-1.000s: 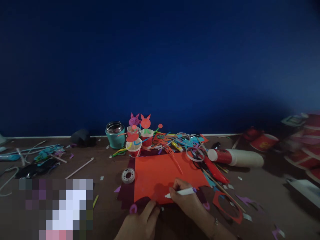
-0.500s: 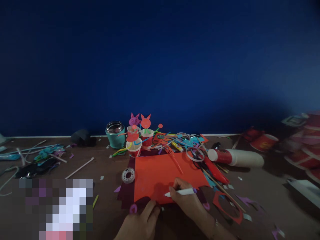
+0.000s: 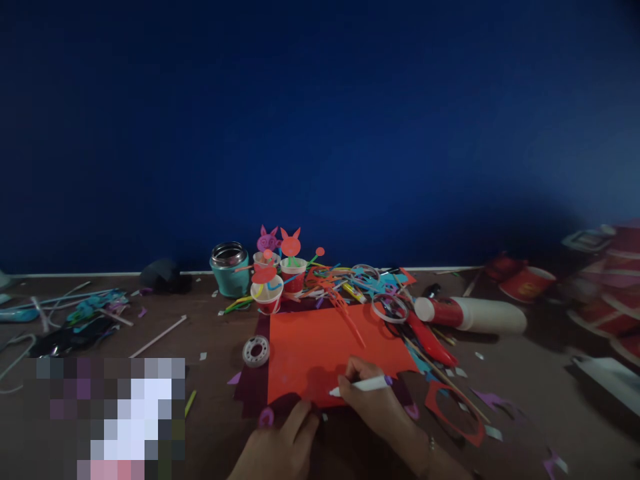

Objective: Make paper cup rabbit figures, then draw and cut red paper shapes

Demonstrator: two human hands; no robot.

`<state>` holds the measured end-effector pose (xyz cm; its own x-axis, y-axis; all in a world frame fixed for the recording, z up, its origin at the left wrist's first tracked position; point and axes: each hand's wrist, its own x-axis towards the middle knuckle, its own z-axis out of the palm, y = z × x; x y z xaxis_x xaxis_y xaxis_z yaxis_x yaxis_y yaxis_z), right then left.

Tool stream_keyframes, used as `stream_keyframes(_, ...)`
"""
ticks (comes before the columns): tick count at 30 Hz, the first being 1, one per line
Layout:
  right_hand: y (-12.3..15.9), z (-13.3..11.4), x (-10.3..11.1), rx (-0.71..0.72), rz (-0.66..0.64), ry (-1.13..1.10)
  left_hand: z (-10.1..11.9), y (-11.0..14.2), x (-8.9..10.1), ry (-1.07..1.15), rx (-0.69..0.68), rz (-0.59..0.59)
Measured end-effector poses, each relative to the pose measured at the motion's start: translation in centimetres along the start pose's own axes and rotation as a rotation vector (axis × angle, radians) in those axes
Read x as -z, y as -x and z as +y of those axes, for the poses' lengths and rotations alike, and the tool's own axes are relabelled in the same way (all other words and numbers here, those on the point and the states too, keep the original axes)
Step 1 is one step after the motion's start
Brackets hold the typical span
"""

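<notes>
A white marker with a purple end (image 3: 373, 384) is pinched in my right hand (image 3: 367, 397). Its tip points left, over the near part of an orange-red paper sheet (image 3: 320, 347); whether it touches the paper I cannot tell. My left hand (image 3: 285, 437) lies at the sheet's near edge, fingers stretched out and resting there. Under the sheet, dark purple paper (image 3: 253, 393) sticks out on the left. Beside my left fingers is a small pink ring-shaped piece (image 3: 267, 417); another pink piece (image 3: 413, 411) lies by my right wrist.
Tape roll (image 3: 256, 351) lies left of the sheet. Behind stand paper cups with cut-out figures (image 3: 267, 293) and a teal jar (image 3: 229, 272). Right are a white bottle (image 3: 493, 315), a red pointed object (image 3: 433, 343) and an orange paper frame (image 3: 455, 413). A pixelated patch hides the lower left.
Almost nothing differs. The view has shifted very slightly, and both hands and the marker keep nearly the same place on the sheet.
</notes>
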<state>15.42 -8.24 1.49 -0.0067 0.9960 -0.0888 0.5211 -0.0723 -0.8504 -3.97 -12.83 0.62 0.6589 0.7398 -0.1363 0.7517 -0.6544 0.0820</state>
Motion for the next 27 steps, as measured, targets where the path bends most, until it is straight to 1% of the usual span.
stream_keyframes(8,0.0,-0.2,-0.1,-0.034,0.029,-0.024,-0.1,0.1,-0.2,0.008,-0.009,0.015)
stream_keyframes(14,-0.1,0.3,0.0,-0.004,0.032,-0.026,-0.2,0.2,-0.6,-0.021,-0.013,0.038)
stream_keyframes(17,-0.1,0.4,-0.1,-0.015,0.045,-0.011,-0.3,0.2,-0.7,-0.028,-0.024,0.045)
stream_keyframes(23,-0.1,0.3,-0.1,-0.032,0.026,-0.008,-0.3,0.2,-1.0,-0.046,0.003,0.069)
stream_keyframes(27,-0.1,0.2,-0.1,-0.032,0.028,-0.018,-0.3,0.2,-1.2,-0.065,-0.036,0.079)
